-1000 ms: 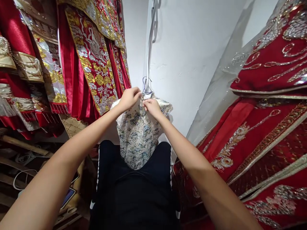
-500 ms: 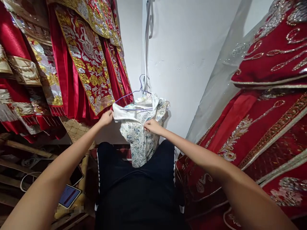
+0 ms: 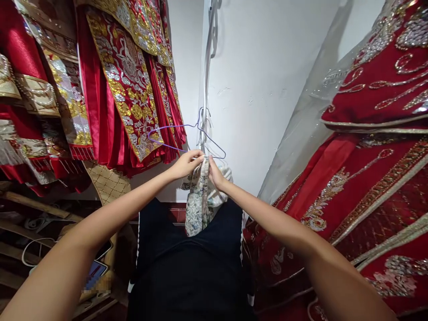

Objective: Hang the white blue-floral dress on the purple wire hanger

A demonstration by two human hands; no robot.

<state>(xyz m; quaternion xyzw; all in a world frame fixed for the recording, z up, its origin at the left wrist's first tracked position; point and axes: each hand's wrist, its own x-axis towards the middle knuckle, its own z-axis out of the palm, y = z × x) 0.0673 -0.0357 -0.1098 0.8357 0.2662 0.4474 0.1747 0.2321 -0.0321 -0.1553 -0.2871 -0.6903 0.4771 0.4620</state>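
Observation:
A white floral garment point(image 3: 197, 207) with blue-green patterning hangs bunched from my two hands, its lower end reaching down in front of my dark clothing. My left hand point(image 3: 187, 164) pinches its upper edge, fingers bent over the cloth. Close beside it, my right hand point(image 3: 216, 174) grips the same edge from the right, thumb up. Just above and behind my hands, a thin purple hanger point(image 3: 174, 127) hangs from its hook, its bar passing behind my fingers. The garment's exact kind cannot be made out from the folds.
Red costumes point(image 3: 130, 84) with gold and silver embroidery hang at the left. More red beaded garments point(image 3: 351, 174) fill the right, beside a clear plastic cover point(image 3: 301, 120). A white strap point(image 3: 207, 67) runs down the wall. A wooden rack point(image 3: 36, 205) and a phone point(image 3: 96, 272) are lower left.
The garment has come off the hanger's arms. My left hand has moved right and now meets my right hand at the gathered top edge, and the hanger is bare.

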